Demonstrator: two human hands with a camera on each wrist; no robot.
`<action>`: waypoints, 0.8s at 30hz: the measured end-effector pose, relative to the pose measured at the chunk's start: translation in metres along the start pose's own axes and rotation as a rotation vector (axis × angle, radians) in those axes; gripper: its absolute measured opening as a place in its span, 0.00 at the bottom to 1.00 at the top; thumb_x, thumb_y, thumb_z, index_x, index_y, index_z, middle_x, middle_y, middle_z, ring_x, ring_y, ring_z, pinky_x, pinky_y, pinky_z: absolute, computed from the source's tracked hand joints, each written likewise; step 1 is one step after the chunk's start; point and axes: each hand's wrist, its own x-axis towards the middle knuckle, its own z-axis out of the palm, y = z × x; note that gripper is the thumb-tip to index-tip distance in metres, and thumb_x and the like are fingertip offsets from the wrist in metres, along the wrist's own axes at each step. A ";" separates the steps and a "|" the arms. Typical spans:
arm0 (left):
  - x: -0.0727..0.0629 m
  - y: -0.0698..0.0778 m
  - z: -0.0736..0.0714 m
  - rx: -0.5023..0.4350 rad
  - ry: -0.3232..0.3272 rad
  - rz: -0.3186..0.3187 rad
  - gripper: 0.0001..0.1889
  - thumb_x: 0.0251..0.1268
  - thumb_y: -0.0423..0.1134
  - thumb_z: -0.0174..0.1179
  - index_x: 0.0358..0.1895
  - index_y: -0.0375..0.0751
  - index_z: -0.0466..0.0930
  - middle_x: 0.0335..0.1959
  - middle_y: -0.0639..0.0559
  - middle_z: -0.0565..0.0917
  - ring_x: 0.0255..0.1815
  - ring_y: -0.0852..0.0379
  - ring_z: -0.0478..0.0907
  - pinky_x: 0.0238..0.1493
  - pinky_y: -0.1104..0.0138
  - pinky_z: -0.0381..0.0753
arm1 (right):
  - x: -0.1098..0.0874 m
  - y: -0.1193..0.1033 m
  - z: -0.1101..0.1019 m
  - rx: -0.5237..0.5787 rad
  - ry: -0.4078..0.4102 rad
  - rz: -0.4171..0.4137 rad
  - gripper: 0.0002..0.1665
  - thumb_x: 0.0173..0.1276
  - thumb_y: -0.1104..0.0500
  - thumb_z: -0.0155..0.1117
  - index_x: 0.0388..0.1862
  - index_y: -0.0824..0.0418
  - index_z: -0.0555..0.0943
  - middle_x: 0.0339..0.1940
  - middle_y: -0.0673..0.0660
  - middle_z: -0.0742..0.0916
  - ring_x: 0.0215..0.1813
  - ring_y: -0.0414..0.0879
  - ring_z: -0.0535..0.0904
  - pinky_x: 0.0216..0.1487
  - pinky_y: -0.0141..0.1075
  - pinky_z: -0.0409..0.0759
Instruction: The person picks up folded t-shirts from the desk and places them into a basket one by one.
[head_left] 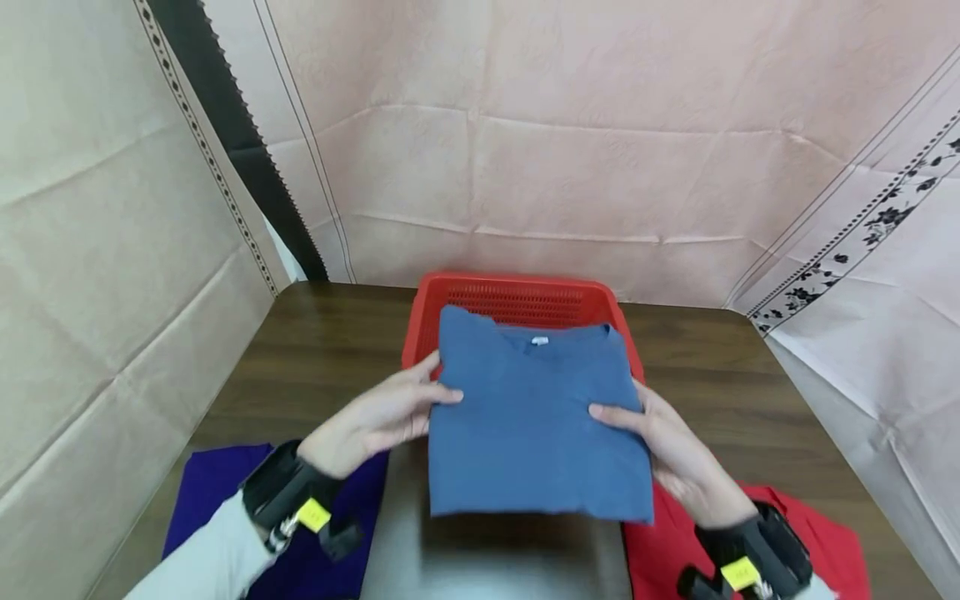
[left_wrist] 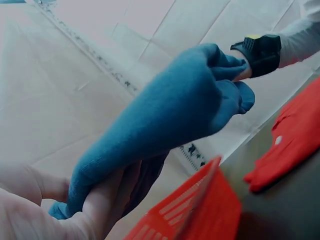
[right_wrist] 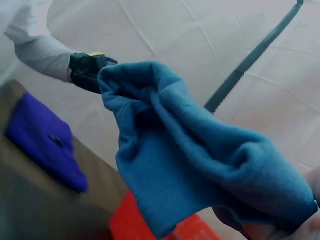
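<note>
One blue shirt [head_left: 536, 425] is gripped by left hand [head_left: 381, 418] and right hand [head_left: 675, 454]. By it, the red basket [head_left: 517, 282] is partly hidden. Purple cloth [head_left: 213, 483] and red cloth [head_left: 836, 550] are seen nearby.

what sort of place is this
Possibly a makeshift clothes-folding corner: there are creased sheets around a wood-grain table, and a folded blue shirt is held above it.

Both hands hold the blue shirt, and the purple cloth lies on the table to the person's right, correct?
One side is wrong: in the head view, the purple cloth lies on the person's left. The rest stands: left hand and right hand hold the blue shirt.
</note>
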 end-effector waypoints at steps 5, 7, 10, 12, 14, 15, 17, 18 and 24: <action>0.041 0.029 -0.007 0.030 0.056 0.021 0.44 0.78 0.26 0.45 0.83 0.55 0.27 0.80 0.41 0.55 0.66 0.51 0.74 0.54 0.61 0.83 | 0.038 -0.027 -0.014 -0.045 -0.008 -0.052 0.44 0.78 0.59 0.58 0.81 0.60 0.45 0.73 0.61 0.66 0.59 0.46 0.81 0.59 0.44 0.82; 0.061 0.034 -0.012 0.053 0.090 0.020 0.42 0.79 0.27 0.45 0.83 0.56 0.30 0.80 0.42 0.55 0.72 0.48 0.68 0.61 0.58 0.80 | 0.056 -0.034 -0.022 -0.061 -0.004 -0.053 0.44 0.78 0.60 0.57 0.82 0.60 0.44 0.74 0.61 0.65 0.58 0.45 0.81 0.58 0.42 0.83; 0.089 0.036 -0.022 0.083 0.154 0.013 0.40 0.80 0.29 0.46 0.83 0.57 0.34 0.80 0.43 0.55 0.77 0.44 0.61 0.71 0.54 0.70 | 0.085 -0.040 -0.035 -0.083 0.027 -0.042 0.46 0.79 0.61 0.56 0.84 0.59 0.41 0.78 0.62 0.62 0.62 0.48 0.77 0.62 0.44 0.80; 0.104 0.035 -0.028 0.086 0.198 0.004 0.38 0.81 0.30 0.45 0.83 0.58 0.37 0.80 0.42 0.54 0.78 0.43 0.58 0.76 0.51 0.62 | 0.103 -0.040 -0.040 -0.080 0.067 -0.032 0.46 0.79 0.63 0.55 0.84 0.58 0.41 0.80 0.62 0.60 0.68 0.52 0.72 0.67 0.48 0.74; 0.116 0.032 -0.035 0.091 0.232 -0.008 0.37 0.81 0.31 0.44 0.83 0.58 0.37 0.81 0.42 0.53 0.79 0.42 0.55 0.77 0.50 0.58 | 0.120 -0.035 -0.043 -0.076 0.120 -0.021 0.46 0.78 0.64 0.56 0.84 0.57 0.41 0.81 0.62 0.59 0.73 0.57 0.66 0.72 0.51 0.68; 0.120 0.031 -0.038 0.091 0.245 -0.020 0.37 0.82 0.31 0.43 0.83 0.58 0.37 0.81 0.42 0.52 0.80 0.42 0.55 0.77 0.49 0.57 | 0.127 -0.032 -0.044 -0.079 0.145 -0.019 0.46 0.78 0.64 0.56 0.84 0.57 0.42 0.81 0.63 0.59 0.74 0.58 0.64 0.73 0.53 0.66; 0.128 0.028 -0.043 0.087 0.270 -0.048 0.37 0.82 0.30 0.42 0.83 0.58 0.37 0.81 0.41 0.52 0.79 0.41 0.55 0.78 0.49 0.56 | 0.138 -0.025 -0.046 -0.097 0.181 -0.015 0.46 0.77 0.66 0.56 0.84 0.58 0.43 0.81 0.64 0.60 0.76 0.61 0.61 0.75 0.54 0.63; 0.131 0.026 -0.046 0.088 0.278 -0.062 0.37 0.82 0.30 0.42 0.83 0.58 0.37 0.81 0.41 0.53 0.79 0.41 0.56 0.77 0.49 0.57 | 0.142 -0.022 -0.047 -0.105 0.195 -0.011 0.47 0.76 0.68 0.56 0.84 0.57 0.43 0.81 0.65 0.60 0.77 0.62 0.61 0.76 0.55 0.62; 0.142 0.022 -0.057 0.121 0.280 -0.120 0.41 0.80 0.25 0.41 0.83 0.58 0.31 0.81 0.39 0.51 0.79 0.40 0.56 0.77 0.50 0.58 | 0.151 -0.008 -0.050 -0.165 0.201 -0.013 0.53 0.74 0.75 0.52 0.84 0.52 0.36 0.82 0.66 0.55 0.78 0.63 0.58 0.77 0.56 0.59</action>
